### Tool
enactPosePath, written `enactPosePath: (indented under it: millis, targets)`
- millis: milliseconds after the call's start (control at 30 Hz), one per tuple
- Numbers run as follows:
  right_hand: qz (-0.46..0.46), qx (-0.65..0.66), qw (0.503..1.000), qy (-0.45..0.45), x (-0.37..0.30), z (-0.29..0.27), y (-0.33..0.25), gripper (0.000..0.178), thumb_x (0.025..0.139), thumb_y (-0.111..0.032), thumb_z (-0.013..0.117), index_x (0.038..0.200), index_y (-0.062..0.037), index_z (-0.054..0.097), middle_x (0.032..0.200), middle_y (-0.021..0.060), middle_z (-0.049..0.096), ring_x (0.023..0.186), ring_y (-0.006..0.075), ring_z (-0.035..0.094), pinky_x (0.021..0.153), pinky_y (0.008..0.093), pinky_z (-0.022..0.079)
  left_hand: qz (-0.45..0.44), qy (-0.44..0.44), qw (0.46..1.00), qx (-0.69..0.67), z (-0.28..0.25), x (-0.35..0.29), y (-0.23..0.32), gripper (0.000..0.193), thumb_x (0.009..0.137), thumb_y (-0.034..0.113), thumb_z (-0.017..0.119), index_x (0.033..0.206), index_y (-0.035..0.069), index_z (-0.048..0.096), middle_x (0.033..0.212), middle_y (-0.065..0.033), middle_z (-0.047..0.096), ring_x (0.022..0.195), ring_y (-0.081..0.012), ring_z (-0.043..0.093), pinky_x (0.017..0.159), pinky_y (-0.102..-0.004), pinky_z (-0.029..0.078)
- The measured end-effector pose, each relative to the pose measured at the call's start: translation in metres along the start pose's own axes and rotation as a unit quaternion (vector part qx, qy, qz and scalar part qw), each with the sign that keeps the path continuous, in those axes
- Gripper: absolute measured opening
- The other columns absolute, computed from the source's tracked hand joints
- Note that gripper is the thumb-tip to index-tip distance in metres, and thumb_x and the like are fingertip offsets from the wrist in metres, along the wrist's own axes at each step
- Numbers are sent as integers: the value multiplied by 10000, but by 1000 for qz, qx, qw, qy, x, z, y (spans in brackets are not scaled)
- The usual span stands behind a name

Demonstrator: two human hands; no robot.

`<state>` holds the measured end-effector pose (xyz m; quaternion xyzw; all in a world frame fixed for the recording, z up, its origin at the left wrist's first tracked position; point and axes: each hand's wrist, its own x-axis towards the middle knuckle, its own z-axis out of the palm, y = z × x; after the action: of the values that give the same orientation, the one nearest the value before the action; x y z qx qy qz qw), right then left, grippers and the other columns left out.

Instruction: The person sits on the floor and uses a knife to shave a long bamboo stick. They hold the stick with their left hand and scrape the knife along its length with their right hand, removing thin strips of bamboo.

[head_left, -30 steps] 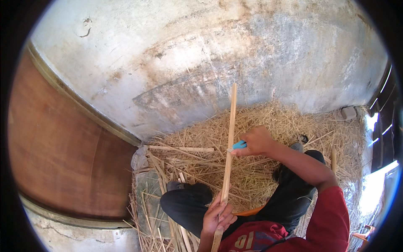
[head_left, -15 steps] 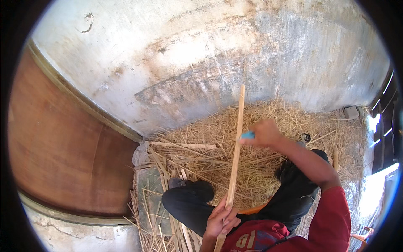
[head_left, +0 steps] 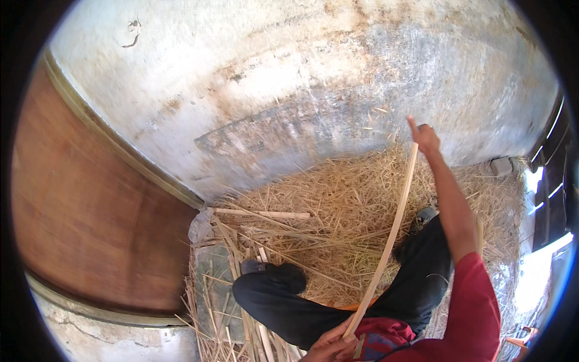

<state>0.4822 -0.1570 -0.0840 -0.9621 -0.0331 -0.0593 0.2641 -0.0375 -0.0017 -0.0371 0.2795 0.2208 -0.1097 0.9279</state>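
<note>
A long pale bamboo strip (head_left: 391, 241) slants up from my lap toward the wall, bowed slightly. My left hand (head_left: 330, 346) is closed round its near end, close to my belly. At the strip's far tip is my right hand (head_left: 427, 141), arm stretched out, fingers curled and one digit pointing up. The blue-handled tool seen in this hand half a second ago is hidden behind the fingers now; its blade cannot be made out. Small shavings (head_left: 377, 111) hang in the air in front of the wall, left of the right hand.
A heap of shavings (head_left: 338, 187) covers the floor between my bent legs and the stained wall (head_left: 289, 72). More strips (head_left: 265, 341) lie by my left knee, over a grey slab (head_left: 214, 271). A brown panel (head_left: 90, 199) stands left; a grey block (head_left: 501, 166) sits at right.
My right hand has moved away from me along the strip to its far tip. The strip's far end has swung right and lower, and shavings have flown off.
</note>
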Motion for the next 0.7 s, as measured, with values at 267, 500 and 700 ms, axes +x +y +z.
enactPosePath:
  millis: [267, 500, 700]
  targets:
    - [-373, 29, 912, -165, -178, -16, -93, 789, 746, -823, 440, 630, -67, 633, 535, 112, 562, 513, 271, 585, 502, 414, 449, 107, 21, 994, 22, -11, 22, 22, 483, 1007, 161, 325, 1482, 125, 241, 596, -32, 399, 394, -106, 329, 523, -244, 361]
    - [-417, -5, 884, -213, -201, 6, -109, 858, 741, -854, 355, 718, -57, 671, 622, 158, 630, 569, 328, 638, 509, 443, 480, 97, 35, 994, 46, -5, 30, 19, 488, 1012, 146, 298, 1493, 146, 222, 593, -34, 380, 405, -107, 313, 506, -244, 350]
    - [-410, -18, 876, -254, -199, 4, -115, 819, 769, -825, 358, 681, -81, 688, 519, 124, 562, 493, 313, 592, 470, 433, 448, 102, 47, 990, 83, -10, 33, 19, 493, 1018, 191, 318, 1496, 137, 208, 575, -5, 370, 393, -96, 332, 532, -253, 368]
